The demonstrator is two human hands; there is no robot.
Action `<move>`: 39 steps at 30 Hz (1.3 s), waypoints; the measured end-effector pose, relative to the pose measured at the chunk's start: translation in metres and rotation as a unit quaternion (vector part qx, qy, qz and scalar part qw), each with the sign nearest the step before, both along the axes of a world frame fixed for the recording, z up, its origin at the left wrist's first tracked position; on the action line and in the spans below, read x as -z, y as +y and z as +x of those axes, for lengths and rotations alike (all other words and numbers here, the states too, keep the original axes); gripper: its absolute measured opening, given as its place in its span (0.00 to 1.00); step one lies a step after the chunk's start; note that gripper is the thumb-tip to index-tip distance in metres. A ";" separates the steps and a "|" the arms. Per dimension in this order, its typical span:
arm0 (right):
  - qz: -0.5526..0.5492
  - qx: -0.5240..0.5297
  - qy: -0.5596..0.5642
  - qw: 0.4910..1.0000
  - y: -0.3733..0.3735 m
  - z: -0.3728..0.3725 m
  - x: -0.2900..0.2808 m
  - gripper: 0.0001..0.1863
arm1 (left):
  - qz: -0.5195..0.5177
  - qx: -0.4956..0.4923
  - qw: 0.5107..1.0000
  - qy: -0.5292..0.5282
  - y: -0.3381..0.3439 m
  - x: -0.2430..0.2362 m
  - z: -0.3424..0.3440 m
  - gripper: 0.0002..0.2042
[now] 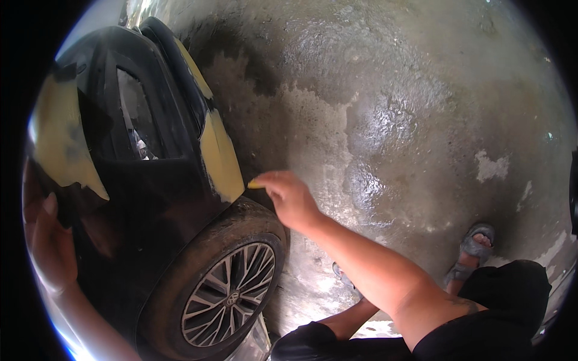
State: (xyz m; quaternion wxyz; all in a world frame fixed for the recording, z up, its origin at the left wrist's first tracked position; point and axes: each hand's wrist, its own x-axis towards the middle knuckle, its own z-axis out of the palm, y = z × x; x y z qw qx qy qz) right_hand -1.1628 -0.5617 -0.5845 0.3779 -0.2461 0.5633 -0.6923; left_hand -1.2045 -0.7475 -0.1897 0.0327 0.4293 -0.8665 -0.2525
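Observation:
The dark car [126, 240] fills the left side, with yellowish filler on its bodywork. One filler patch [220, 159] lies on the panel edge above the rear wheel. Just right of that patch is my right hand [290, 201], fingers closed around a small yellow piece [257, 183]. Only a thin edge of it shows, so its kind is unclear; a small gap separates it from the panel. My left hand [53, 243] is at the far left by the car's upper body, fingers stretched out. Whether it presses on the surface is hard to tell. A larger filler patch [66, 138] sits above it.
The wheel [232, 298] with a spoked rim stands below my right hand. An opened door [171, 54] with filler juts out farther along the car. The concrete floor [409, 108] is wet and shiny in places. My sandalled foot [475, 243] is at the right.

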 end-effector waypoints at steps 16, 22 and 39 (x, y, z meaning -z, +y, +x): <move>-0.035 0.012 -0.129 0.991 -0.063 -0.043 0.005 0.15 | -0.018 -0.013 1.000 -0.004 0.009 0.000 -0.003 0.30; -0.020 -0.005 -0.066 0.998 -0.057 -0.053 0.020 0.15 | -0.019 -0.020 1.000 -0.006 0.009 -0.005 0.001 0.30; -0.056 0.045 0.038 0.997 -0.092 -0.097 0.010 0.16 | -0.019 -0.022 0.999 -0.015 0.015 -0.010 -0.005 0.30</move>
